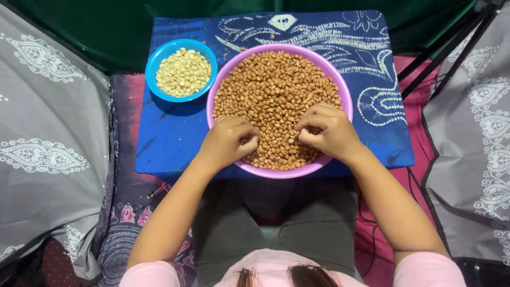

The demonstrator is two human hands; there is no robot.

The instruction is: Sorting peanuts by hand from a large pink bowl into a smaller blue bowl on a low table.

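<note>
While both hands rest in the purple bowl (pixel 345 101), left hand (pixel 226 142) and right hand (pixel 328 132) fingers pinch brown peanuts (pixel 273 90).

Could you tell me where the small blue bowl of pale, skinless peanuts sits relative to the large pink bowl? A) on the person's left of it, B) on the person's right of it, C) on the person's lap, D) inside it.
A: the small blue bowl stands on the blue cloth beside the left rim of the pink bowl.
</note>
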